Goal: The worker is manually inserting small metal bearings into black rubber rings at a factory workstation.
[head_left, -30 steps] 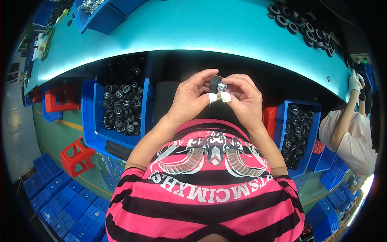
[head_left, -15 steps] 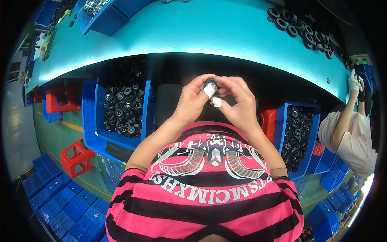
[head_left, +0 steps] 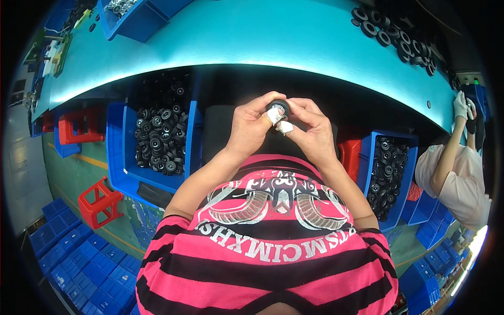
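At the far left, small blue crates (head_left: 68, 252) are seen stacked in rows on the floor, and a red stool (head_left: 100, 202) stands near them; a second red stool (head_left: 79, 128) is tucked under the edge of the turquoise table (head_left: 252, 47). A large blue bin (head_left: 118, 157) is set below the table to the person's left; it is filled with small black round parts (head_left: 160, 139).

The left hand (head_left: 249, 128) is raised in front of the chest, just under the table edge; its thumb and fingers are closed on a small black wheel (head_left: 277, 107), which is held between both hands; the thumb is wrapped at the tip in white tape. The right hand (head_left: 310, 131) is pressed against the left; its fingers are curled over the same wheel from the right, and a white-taped fingertip (head_left: 285, 126) lies just below the part.

To the right, a second blue bin (head_left: 407, 163) is seen beside the person's right arm, holding more black parts (head_left: 386, 168); a red container (head_left: 350, 157) stands between it and the hands. More black wheels (head_left: 399, 34) are laid on the table's far right corner. At the right rim, another person (head_left: 454, 176) in a pale top is seated, a gloved hand (head_left: 461, 105) raised to the table.
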`<state>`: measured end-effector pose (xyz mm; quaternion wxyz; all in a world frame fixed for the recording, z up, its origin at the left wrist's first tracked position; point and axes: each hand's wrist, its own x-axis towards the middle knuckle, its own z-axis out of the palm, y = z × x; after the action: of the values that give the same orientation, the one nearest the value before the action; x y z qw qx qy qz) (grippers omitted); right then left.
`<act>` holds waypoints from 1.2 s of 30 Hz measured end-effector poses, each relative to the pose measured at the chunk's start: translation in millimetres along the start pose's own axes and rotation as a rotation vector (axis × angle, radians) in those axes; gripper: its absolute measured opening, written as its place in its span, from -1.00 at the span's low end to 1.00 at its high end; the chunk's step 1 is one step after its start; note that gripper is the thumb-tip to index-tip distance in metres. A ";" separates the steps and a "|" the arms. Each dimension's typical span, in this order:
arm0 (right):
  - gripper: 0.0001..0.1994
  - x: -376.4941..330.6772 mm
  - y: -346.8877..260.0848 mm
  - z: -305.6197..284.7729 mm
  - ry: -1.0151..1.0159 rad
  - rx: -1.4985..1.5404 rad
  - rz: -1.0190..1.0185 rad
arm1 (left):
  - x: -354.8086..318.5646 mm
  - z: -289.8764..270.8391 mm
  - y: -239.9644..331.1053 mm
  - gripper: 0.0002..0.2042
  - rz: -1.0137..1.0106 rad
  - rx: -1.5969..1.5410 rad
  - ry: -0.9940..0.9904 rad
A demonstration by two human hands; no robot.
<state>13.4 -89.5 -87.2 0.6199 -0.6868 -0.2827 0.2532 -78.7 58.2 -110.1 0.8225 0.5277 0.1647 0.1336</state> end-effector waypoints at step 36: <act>-0.62 0.5 39.6 4.9 0.067 -0.095 0.159 | 12.4 -11.0 -34.1 -0.76 -0.094 0.206 0.063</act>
<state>13.2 -88.5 -127.1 0.5737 -0.7437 -0.2181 0.2650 -70.4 58.3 -147.1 0.7639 0.5965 0.2279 0.0935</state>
